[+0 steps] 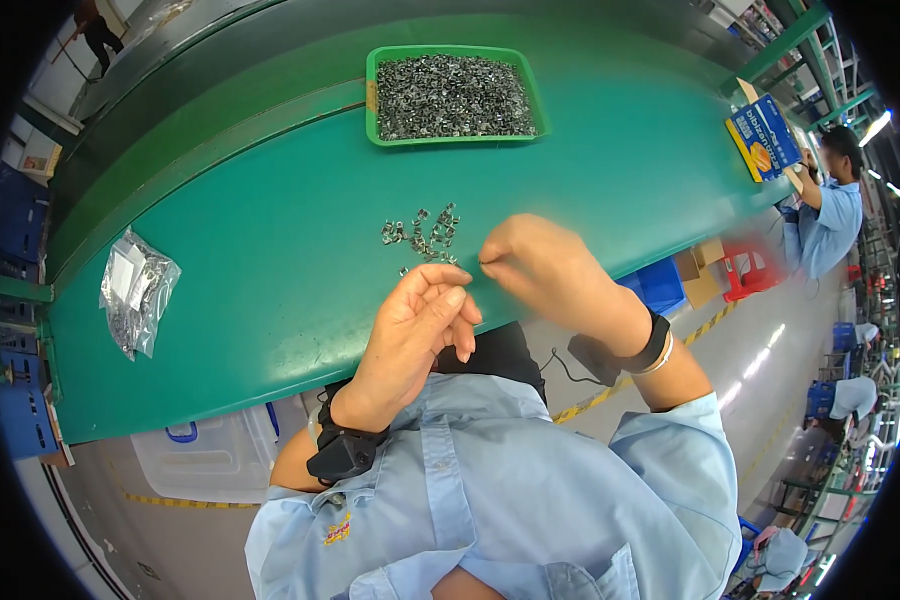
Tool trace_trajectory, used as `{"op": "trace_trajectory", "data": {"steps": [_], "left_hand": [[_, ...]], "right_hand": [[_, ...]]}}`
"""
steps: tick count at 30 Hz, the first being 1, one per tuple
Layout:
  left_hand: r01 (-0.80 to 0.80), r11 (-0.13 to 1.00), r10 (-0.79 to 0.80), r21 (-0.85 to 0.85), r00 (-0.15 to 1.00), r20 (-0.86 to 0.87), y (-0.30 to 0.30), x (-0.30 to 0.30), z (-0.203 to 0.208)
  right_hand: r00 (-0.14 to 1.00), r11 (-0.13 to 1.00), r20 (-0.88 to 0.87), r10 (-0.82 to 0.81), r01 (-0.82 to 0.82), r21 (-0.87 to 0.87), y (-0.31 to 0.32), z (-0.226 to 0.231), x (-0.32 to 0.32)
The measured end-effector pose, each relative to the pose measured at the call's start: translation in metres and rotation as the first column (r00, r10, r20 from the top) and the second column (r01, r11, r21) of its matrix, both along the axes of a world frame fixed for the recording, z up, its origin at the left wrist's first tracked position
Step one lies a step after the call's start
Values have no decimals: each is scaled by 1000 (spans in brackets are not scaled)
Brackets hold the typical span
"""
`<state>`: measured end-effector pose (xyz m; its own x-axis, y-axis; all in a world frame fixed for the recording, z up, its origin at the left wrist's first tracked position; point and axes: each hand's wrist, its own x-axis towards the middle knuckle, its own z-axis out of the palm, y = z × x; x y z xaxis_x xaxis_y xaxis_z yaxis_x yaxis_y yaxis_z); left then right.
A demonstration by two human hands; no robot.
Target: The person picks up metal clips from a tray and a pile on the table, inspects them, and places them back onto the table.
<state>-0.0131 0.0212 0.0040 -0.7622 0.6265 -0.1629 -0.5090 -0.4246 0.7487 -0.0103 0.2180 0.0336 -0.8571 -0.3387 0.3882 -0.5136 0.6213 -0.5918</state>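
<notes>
Several small shiny metal pieces (432, 236) lie loose on the green tabletop, just beyond my hands. My left hand (410, 335) is closed at the table's near edge, its fingers curled and its thumb close to the forefinger; whatever it may hold is hidden. To the right, my right hand (545, 262) pinches thumb and forefinger together, somewhat smeared by motion. A tiny dark spot shows at those fingertips, too small to name. The two hands are close but apart. Farther back, a green tray (543, 128) is filled with many similar metal pieces.
A clear plastic bag (140, 290) of small parts lies on the left of the green table (260, 270). At the far right stands a blue and yellow box (765, 140), with a person (828, 215) beside it. A blue bin (658, 286) and red stool (748, 268) are below.
</notes>
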Motion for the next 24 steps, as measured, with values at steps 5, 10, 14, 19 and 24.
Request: {"op": "trace_trajectory", "data": {"steps": [5,10,14,19,24], "left_hand": [[19,999,-19,-36,1000,-9,-1,0,5],[28,996,-35,-85,997,-72,-2,1,4],[26,999,-29,-43,996,-79,-5,3,4],[77,990,-77,120,997,-6,-9,3,-4],[79,987,-87,140,995,53,-12,5,-6]], "right_hand": [[995,968,-89,42,-18,251,-15,24,9],[977,898,-158,142,-60,436,-19,27,13],[981,940,-149,125,-69,334,-20,26,14],[988,999,-152,27,-29,-13,-23,3,20],[981,995,-189,-37,19,-100,-27,-3,24]]}}
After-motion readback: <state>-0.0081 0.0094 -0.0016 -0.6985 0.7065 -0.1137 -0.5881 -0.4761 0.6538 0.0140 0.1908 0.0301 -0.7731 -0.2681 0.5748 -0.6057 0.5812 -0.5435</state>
